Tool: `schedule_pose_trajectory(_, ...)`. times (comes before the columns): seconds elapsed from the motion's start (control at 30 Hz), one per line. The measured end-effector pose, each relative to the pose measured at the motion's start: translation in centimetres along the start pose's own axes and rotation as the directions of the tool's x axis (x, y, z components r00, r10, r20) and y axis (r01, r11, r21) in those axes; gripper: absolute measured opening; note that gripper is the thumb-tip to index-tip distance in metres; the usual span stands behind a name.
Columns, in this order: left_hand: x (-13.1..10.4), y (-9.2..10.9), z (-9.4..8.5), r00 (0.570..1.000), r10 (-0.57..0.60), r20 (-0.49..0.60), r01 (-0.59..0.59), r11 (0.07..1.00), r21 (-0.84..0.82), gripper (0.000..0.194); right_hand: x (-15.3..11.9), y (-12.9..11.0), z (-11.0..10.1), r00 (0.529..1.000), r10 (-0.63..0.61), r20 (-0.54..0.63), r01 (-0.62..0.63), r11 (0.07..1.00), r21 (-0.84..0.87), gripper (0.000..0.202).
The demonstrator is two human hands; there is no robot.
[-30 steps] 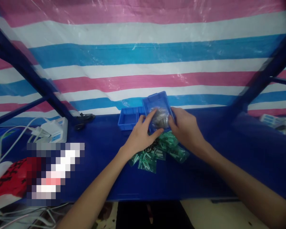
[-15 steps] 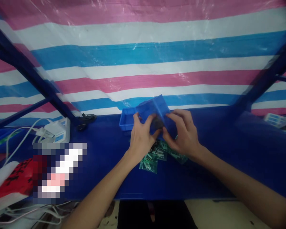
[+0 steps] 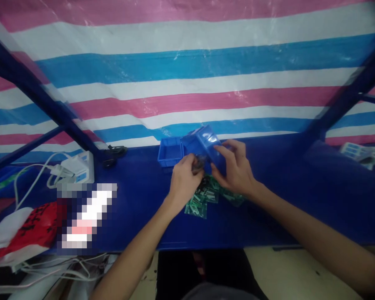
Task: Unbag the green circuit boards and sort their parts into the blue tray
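A blue plastic bin is tipped over at the far middle of the table, its open side turned toward the left. My right hand grips its right side between thumb and fingers. My left hand is closed around a dark clump at the bin's mouth; its exact kind is too blurred to make out. Below both hands lie several small clear green-tinted bags with slim pale and dark parts inside. Left of the tipped bin, a second blue bin stands upright.
The blue table runs wide to the right. On the left are a white power strip with cables, a black cable and a red and white bag. Blue frame bars slope up at both sides before a striped sheet.
My left hand has closed around the dark clump and drawn it down toward the bin's mouth. The bin has turned slightly in my right hand. The whole view has shifted a little.
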State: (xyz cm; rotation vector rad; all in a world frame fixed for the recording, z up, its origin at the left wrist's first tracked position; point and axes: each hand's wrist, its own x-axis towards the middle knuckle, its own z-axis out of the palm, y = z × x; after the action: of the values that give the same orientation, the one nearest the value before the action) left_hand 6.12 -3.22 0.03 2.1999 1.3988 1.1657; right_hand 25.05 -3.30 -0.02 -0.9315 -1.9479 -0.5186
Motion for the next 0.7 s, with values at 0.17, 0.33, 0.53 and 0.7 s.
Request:
schedule_pose_trajectory(0.17, -0.8, -1.6, -2.4, 0.983, -0.136, 0.120, 0.142, 0.989, -0.047, 0.031, 0.0, 0.7, -0.1, 0.994, -0.108, 0.011, 0.108, 0.994, -0.012, 0.060)
schedule_pose_trajectory(0.33, -1.3, -2.5, -2.5, 0.982, -0.127, 0.138, 0.120, 0.991, 0.057, 0.062, 0.3, 2.0, -0.5, 0.985, -0.174, -0.007, 0.174, 0.983, -0.063, 0.058)
schedule_pose_trajectory(0.53, -1.5, -2.3, -2.3, 0.997, -0.021, 0.074, 0.003, 0.973, 0.231, 0.047, 0.3, 3.6, -0.7, 1.000, -0.004, -0.028, 0.003, 0.999, -0.048, 0.060)
schedule_pose_trajectory(0.7, -2.0, -1.9, -2.5, 0.977, 0.052, 0.209, -0.086, 0.983, 0.161, 0.032, 0.8, 4.4, -0.1, 0.946, 0.318, -0.069, -0.314, 0.948, 0.054, 0.049)
